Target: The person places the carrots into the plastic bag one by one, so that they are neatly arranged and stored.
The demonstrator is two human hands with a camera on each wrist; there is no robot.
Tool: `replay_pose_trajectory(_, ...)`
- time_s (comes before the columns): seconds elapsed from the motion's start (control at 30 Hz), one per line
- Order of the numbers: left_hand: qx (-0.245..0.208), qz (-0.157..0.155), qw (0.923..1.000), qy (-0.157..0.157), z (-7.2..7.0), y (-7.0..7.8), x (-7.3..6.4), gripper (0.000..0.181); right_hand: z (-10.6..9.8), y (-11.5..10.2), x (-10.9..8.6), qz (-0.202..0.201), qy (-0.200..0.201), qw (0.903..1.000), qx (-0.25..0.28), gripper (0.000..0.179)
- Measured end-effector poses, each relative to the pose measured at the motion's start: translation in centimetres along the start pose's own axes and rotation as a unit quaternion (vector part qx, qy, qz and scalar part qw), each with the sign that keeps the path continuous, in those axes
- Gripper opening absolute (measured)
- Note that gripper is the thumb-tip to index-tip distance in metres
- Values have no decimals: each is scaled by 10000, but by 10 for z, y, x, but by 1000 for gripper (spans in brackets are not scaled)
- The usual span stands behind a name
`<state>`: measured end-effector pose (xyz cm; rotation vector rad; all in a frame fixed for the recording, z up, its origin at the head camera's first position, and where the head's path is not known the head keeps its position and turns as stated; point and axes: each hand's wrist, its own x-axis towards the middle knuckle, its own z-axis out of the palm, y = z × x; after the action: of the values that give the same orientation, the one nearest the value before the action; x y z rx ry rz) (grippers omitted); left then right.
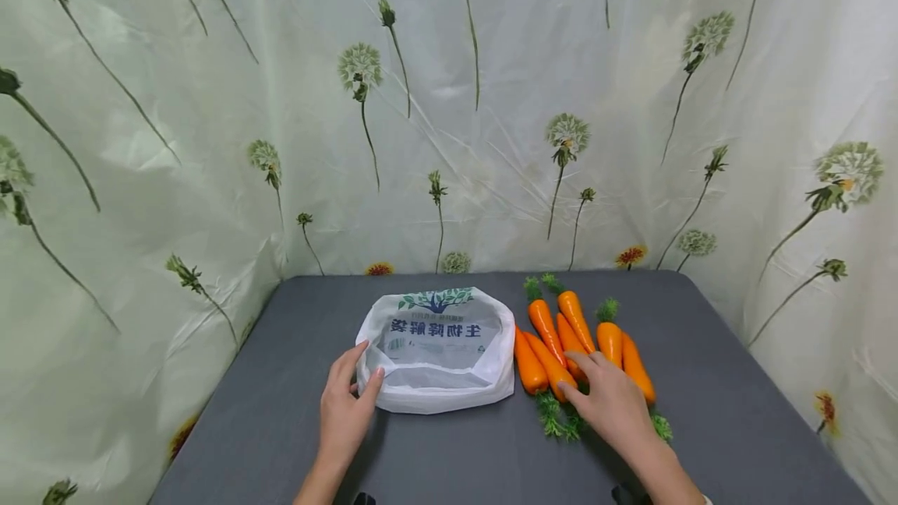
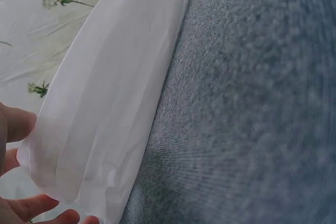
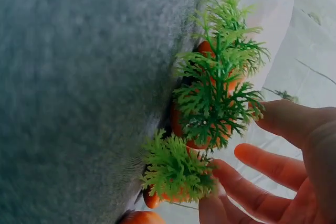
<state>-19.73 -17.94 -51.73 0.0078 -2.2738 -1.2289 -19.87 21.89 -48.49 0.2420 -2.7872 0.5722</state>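
Observation:
A white plastic bag (image 1: 436,397), printed with a tree and dark characters, stands with its mouth spread wide. At its left side is my left hand (image 1: 347,404), thumb and fingers apart, fingertips right at the rim. In the left wrist view the bag's side (image 2: 105,98) runs beside those fingers. Several orange carrots (image 1: 543,322) with green leafy tops lie to the right of the bag. My right hand (image 1: 612,400) reaches over the nearer carrots, its thumb and fingers spread around one. Close to that hand in the right wrist view are the green tops (image 3: 218,93).
Everything lies on a dark grey table (image 1: 449,462). A pale curtain (image 1: 505,170) with printed dandelions hangs behind and along both sides of it. The leftmost carrots sit right against the bag's right side.

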Motion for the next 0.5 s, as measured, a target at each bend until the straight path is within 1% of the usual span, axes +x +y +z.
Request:
replay_pose_trajectory(0.13,-78,-77,9999,-18,3,1,2,51,-3,-2,3,66,-242,9995,-208,48)
replay_pose_trajectory(0.2,-131,-79,9999,-2,3,2,2,51,-3,-4,4,68,-267,9990,-343,46)
replay_pose_trajectory(0.37,-225,-218,9995,68,0,3,0,50,1,-14,8,103,-349,9976,-584,40)
replay_pose_trajectory(0.5,-181,-286,9994,108,-2,2,0,49,4,-20,11,276,-548,9959,-670,34)
